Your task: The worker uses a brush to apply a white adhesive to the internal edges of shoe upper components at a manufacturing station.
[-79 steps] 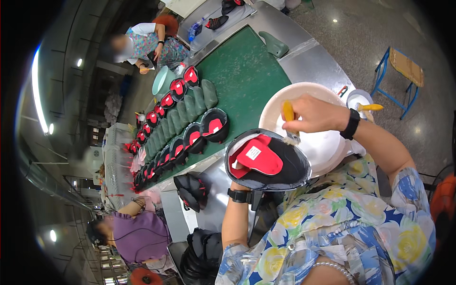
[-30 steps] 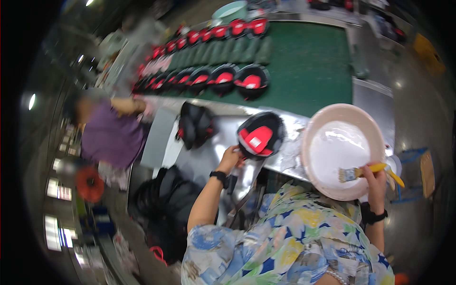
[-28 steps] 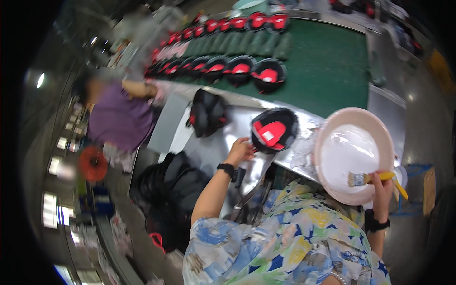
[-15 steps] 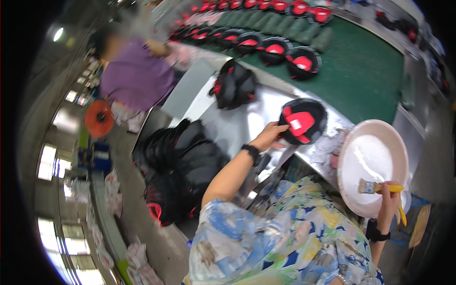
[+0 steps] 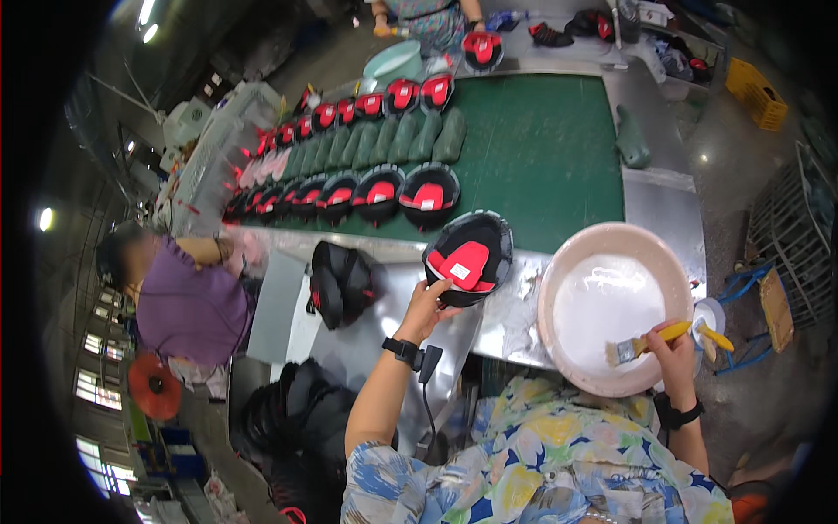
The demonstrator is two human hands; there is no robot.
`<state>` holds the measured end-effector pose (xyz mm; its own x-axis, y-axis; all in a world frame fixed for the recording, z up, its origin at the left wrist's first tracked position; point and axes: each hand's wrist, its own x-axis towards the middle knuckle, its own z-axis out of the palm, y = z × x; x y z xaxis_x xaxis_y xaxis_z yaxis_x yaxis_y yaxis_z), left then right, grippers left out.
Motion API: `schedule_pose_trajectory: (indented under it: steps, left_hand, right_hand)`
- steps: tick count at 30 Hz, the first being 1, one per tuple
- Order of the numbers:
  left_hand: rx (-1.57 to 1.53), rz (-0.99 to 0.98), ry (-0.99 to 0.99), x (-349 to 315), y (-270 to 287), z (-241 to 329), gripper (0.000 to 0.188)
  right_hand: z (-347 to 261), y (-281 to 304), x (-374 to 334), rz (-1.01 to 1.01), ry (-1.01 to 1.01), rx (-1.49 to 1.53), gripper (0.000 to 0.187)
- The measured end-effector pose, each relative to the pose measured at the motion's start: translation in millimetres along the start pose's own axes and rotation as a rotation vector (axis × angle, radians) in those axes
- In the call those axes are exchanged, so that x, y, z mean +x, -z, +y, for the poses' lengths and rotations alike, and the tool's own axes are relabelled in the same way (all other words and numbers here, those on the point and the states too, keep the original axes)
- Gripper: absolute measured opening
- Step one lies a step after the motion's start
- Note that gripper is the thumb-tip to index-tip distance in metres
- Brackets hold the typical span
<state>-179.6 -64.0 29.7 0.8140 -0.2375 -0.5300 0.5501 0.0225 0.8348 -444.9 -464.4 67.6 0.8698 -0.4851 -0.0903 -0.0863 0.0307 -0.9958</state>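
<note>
My left hand pinches the near edge of a black shoe upper with a red inner part and a white label. It is held at the line between the metal counter and the green table. My right hand grips the yellow handle of a flat paintbrush, bristles pointing left over a pinkish basin of white liquid. Nearest the held upper, rows of similar black-and-red uppers and green foot-shaped forms lie on the green table.
Stacked black uppers lie at lower left, and another bundle sits on the metal counter. A small white tub with yellow-handled tools stands right of the basin. A person in purple is at left; another person works across the table.
My view has turned, so the scene has shifted leftward and the far side shows more. My left hand has brought the upper closer to the rows. The brush stays over the basin.
</note>
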Motion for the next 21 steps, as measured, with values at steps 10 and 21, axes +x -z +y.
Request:
schedule_pose_trajectory:
  steps: [10, 21]
  left_hand:
    - [-0.177, 0.036, 0.046, 145.2, -48.9, 20.7, 0.045]
    - [0.788, 0.429, -0.5, 160.5, 0.1, -21.1, 0.072]
  right_hand:
    - [-13.4, 0.8, -18.1, 0.078, -0.026, 0.01, 0.013]
    - [-12.1, -1.1, -12.4, 0.061, -0.005, -0.086, 0.017]
